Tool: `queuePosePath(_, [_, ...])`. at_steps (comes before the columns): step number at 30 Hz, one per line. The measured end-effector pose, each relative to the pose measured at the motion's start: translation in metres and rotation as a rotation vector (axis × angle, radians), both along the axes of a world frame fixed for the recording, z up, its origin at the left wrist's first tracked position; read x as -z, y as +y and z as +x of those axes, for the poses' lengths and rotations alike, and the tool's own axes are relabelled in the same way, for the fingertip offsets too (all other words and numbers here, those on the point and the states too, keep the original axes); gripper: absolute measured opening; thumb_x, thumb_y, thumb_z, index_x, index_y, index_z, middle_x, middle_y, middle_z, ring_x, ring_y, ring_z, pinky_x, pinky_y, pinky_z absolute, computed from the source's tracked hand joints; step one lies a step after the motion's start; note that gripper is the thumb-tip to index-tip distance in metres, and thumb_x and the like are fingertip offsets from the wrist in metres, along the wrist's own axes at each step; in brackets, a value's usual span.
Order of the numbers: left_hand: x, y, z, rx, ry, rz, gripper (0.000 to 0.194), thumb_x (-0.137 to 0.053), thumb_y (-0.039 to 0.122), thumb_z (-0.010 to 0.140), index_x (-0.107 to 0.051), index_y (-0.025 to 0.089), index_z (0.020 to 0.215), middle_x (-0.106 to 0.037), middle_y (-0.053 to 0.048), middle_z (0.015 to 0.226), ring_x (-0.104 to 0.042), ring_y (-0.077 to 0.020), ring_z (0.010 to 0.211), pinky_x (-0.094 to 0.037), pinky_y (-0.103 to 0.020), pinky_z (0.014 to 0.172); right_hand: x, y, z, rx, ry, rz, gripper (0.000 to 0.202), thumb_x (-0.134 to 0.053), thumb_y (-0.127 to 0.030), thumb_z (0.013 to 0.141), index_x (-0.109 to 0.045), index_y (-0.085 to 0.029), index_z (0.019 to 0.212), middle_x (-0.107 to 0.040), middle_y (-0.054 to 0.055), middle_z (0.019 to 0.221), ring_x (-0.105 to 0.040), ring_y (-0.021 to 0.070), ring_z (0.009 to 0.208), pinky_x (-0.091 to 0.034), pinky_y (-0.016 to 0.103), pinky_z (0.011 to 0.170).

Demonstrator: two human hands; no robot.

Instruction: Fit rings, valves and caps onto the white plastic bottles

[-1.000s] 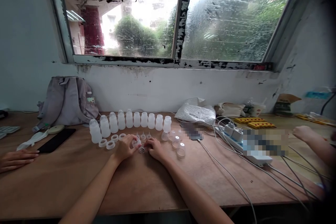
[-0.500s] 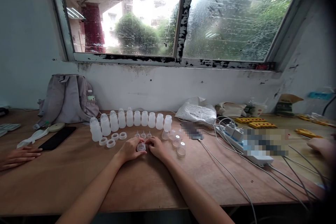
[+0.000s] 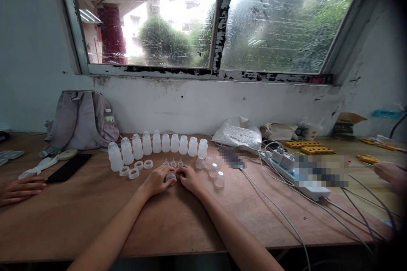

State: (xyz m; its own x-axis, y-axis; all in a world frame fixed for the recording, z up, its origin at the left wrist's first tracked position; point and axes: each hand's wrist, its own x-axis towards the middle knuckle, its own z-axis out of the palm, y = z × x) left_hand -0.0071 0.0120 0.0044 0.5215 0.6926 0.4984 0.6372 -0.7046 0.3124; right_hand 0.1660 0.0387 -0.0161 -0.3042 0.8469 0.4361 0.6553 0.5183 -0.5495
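My left hand (image 3: 158,180) grips a clear baby bottle collar ring (image 3: 171,176) between thumb and fingers, low over the table. From the other side, my right hand (image 3: 188,177) has its fingers curled in close to that ring; whatever its fingertips pinch is hidden. Just beyond my fingers stand several clear bottle nipples (image 3: 173,163). Loose collar rings (image 3: 134,173) lie to the left. Clear domed caps (image 3: 218,181) lie to the right. Behind them, frosted baby bottles (image 3: 174,143) stand in a curved row, those on the left with tops on.
Someone's hand (image 3: 22,188) rests at the left by a black phone (image 3: 69,167); another person's hand (image 3: 389,173) is at far right. A grey backpack (image 3: 79,118) leans on the wall. A power strip (image 3: 313,190) with trailing cables and a silvery bag (image 3: 238,133) are right.
The collar ring has tipped slightly between my hands, with my right fingertips now closer to it. The bottles, loose rings and caps keep their places.
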Motion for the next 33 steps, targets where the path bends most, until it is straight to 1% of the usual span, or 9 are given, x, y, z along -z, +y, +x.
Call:
queuePosePath(3, [0.002,0.001,0.001,-0.018,0.005,0.024,0.019,-0.044,0.032,0.081,-0.055,0.019,0.089,-0.058,-0.006,0.091,-0.052,-0.0192,0.088,-0.041,-0.032,0.080,0.001,0.001,0.000,-0.013,0.002,0.009,0.024,-0.046,-0.004,0.066,-0.064,-0.018,0.073,-0.063,0.003,0.081,-0.054,0.0160,0.079,-0.041,0.025,0.074])
queuePosePath(6, [0.008,0.005,0.002,-0.059,-0.063,0.006,0.020,-0.039,0.030,0.084,-0.055,0.019,0.081,-0.057,-0.004,0.081,-0.053,-0.0170,0.079,-0.041,-0.030,0.074,0.001,0.000,0.000,-0.013,0.011,0.022,0.027,-0.044,-0.002,0.065,-0.063,-0.019,0.077,-0.063,0.004,0.084,-0.054,0.0165,0.083,-0.041,0.026,0.075])
queuePosePath(10, [0.011,0.011,0.004,-0.118,-0.297,-0.088,0.023,-0.036,0.033,0.085,-0.052,0.019,0.078,-0.056,0.000,0.071,-0.052,-0.0133,0.065,-0.041,-0.025,0.063,-0.001,-0.007,0.000,-0.080,0.053,0.074,0.041,-0.042,0.000,0.062,-0.056,-0.020,0.095,-0.061,0.003,0.093,-0.053,0.0164,0.090,-0.040,0.027,0.080])
queuePosePath(13, [0.011,0.014,0.009,-0.113,-0.470,-0.187,0.025,-0.036,0.037,0.085,-0.051,0.018,0.076,-0.055,0.001,0.068,-0.051,-0.0113,0.060,-0.041,-0.023,0.057,-0.004,-0.014,-0.004,-0.138,0.087,0.118,0.034,-0.045,-0.007,0.068,-0.050,-0.021,0.098,-0.059,0.003,0.093,-0.053,0.0161,0.088,-0.040,0.026,0.079])
queuePosePath(16, [0.012,0.014,0.016,-0.054,-0.575,-0.312,0.027,-0.039,0.041,0.083,-0.051,0.017,0.078,-0.055,0.000,0.068,-0.050,-0.0103,0.057,-0.041,-0.021,0.051,-0.004,-0.015,-0.007,-0.066,0.106,0.147,0.015,-0.045,-0.014,0.072,-0.049,-0.021,0.084,-0.058,0.003,0.083,-0.053,0.0157,0.078,-0.041,0.025,0.072])
queuePosePath(20, [0.014,0.009,0.025,-0.098,-0.698,-0.402,0.032,-0.039,0.043,0.082,-0.045,0.018,0.100,-0.054,0.002,0.066,-0.051,-0.0102,0.051,-0.043,-0.022,0.048,-0.003,-0.012,-0.006,0.076,0.115,0.145,0.007,-0.044,-0.015,0.071,-0.044,-0.021,0.074,-0.056,0.002,0.072,-0.051,0.0147,0.066,-0.040,0.023,0.061])
queuePosePath(24, [0.011,0.002,0.026,-0.069,-0.635,-0.404,0.024,-0.041,0.038,0.081,-0.050,0.018,0.093,-0.057,-0.001,0.073,-0.056,-0.0127,0.063,-0.046,-0.024,0.056,-0.002,-0.008,-0.003,0.122,0.152,0.133,0.006,-0.042,-0.016,0.070,-0.041,-0.021,0.070,-0.054,0.000,0.066,-0.050,0.0138,0.059,-0.037,0.022,0.055])
queuePosePath(27, [0.009,0.000,0.025,-0.039,-0.558,-0.379,0.016,-0.048,0.024,0.075,-0.052,0.019,0.089,-0.059,-0.001,0.077,-0.057,-0.0134,0.069,-0.046,-0.024,0.061,-0.001,-0.005,-0.002,0.122,0.181,0.121,0.006,-0.042,-0.016,0.068,-0.040,-0.022,0.067,-0.051,-0.001,0.061,-0.049,0.0135,0.056,-0.036,0.022,0.053])
queuePosePath(33, [0.012,-0.001,0.026,-0.005,-0.508,-0.369,0.033,-0.048,0.007,0.061,-0.048,0.018,0.092,-0.057,-0.002,0.082,-0.055,-0.0099,0.062,-0.045,-0.021,0.056,-0.005,-0.002,-0.002,0.152,0.220,0.089,0.009,-0.042,-0.016,0.064,-0.035,-0.022,0.064,-0.046,-0.003,0.058,-0.047,0.0132,0.054,-0.034,0.022,0.052])
